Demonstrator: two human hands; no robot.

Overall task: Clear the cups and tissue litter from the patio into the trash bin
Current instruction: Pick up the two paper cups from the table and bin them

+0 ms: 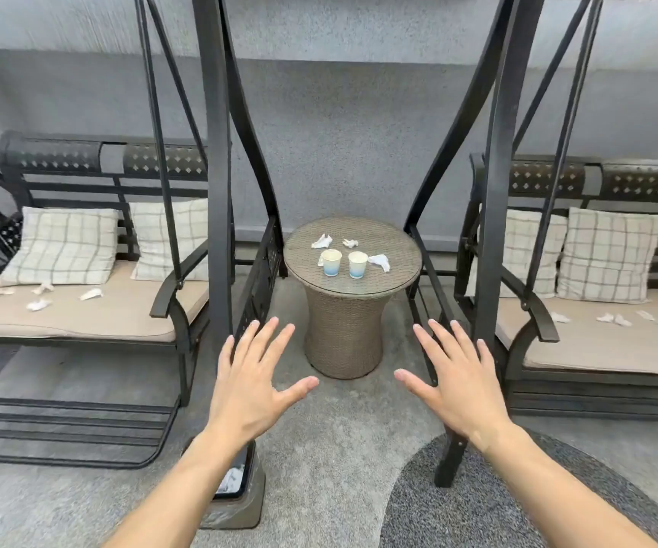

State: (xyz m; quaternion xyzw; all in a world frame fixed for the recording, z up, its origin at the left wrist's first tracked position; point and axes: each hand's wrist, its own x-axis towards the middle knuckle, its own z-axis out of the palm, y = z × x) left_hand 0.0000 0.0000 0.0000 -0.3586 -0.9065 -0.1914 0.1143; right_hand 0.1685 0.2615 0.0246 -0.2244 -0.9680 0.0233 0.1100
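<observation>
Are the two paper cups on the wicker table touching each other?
Apart. The head view shows the left cup and the right cup standing upright side by side on the wicker table, with a clear strip of tabletop visible between them.

Your single head camera looks forward and down from standing height, facing the grey wall (339, 124), with the round surface (398, 247) centred at middling range.

We stand on a home patio: beyond our left hand (254, 385) hangs a black metal swing bench (94, 247) with checked pillows (64, 245), beyond our right hand (460, 383) its twin (596, 270), a round wicker surface (345, 342) between them against a grey rendered wall (339, 132).
</observation>
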